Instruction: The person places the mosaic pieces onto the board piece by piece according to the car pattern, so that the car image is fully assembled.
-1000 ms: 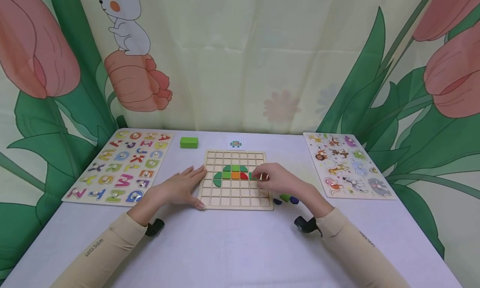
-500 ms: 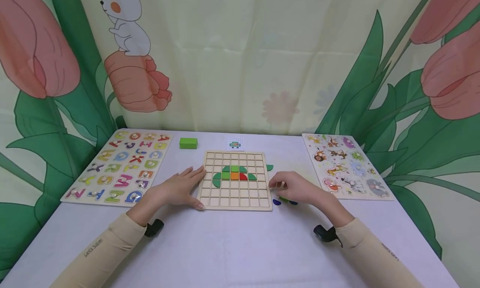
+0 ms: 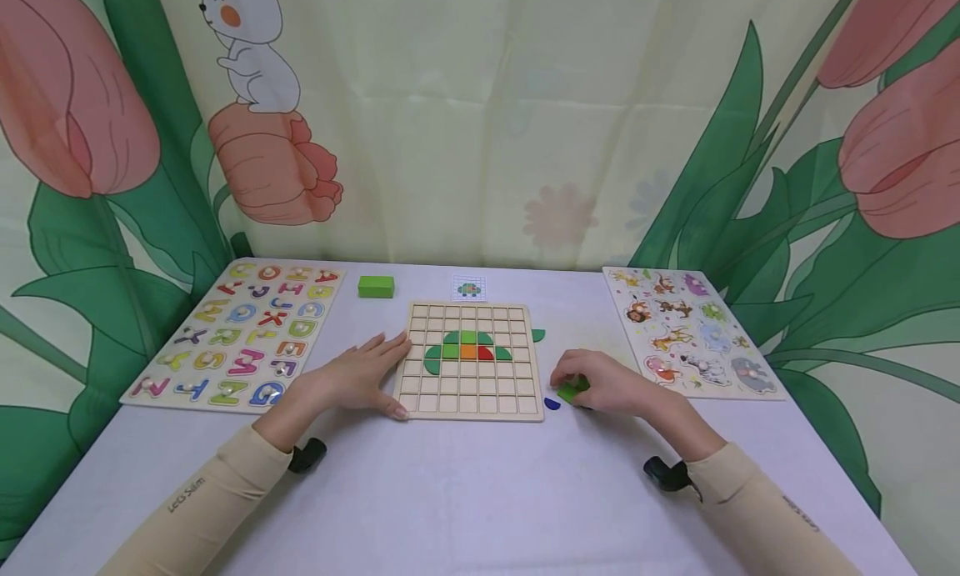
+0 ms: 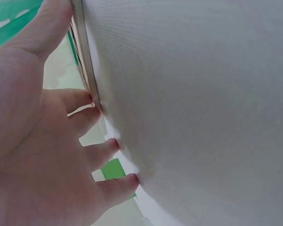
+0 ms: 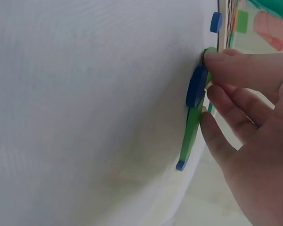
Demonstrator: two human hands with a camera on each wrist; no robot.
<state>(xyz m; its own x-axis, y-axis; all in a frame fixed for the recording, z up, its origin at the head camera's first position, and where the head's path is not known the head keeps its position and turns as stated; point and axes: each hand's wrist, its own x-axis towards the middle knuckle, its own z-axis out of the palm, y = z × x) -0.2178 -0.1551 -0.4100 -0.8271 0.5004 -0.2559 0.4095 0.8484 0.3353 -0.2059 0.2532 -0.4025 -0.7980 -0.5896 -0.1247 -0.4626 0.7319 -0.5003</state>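
Note:
A square wooden grid board (image 3: 468, 397) lies mid-table, with green, orange and red pieces forming a partly rounded figure in its cells. My left hand (image 3: 356, 380) rests along its left side, fingers spread and straight, with thumb and fingertips at its edge. To the right of the board my right hand (image 3: 611, 384) pinches a green piece (image 3: 572, 389) between thumb and fingers, low over the tabletop. A blue half-round piece (image 3: 552, 404) lies beside the board's lower right corner. The right wrist view shows another blue piece (image 5: 197, 87) close under the thumb and more green (image 5: 190, 132) below.
A dark green curved piece (image 3: 539, 335) lies at the board's right edge. Behind the board are a small pattern card (image 3: 468, 288) and a green block (image 3: 377, 287). A letter puzzle (image 3: 246, 343) stands left, an animal puzzle (image 3: 693, 326) right.
My right hand has left the board's right-hand cells, moved right and down to the loose pieces, and taken hold of a green one. The left hand stays at the board's edge.

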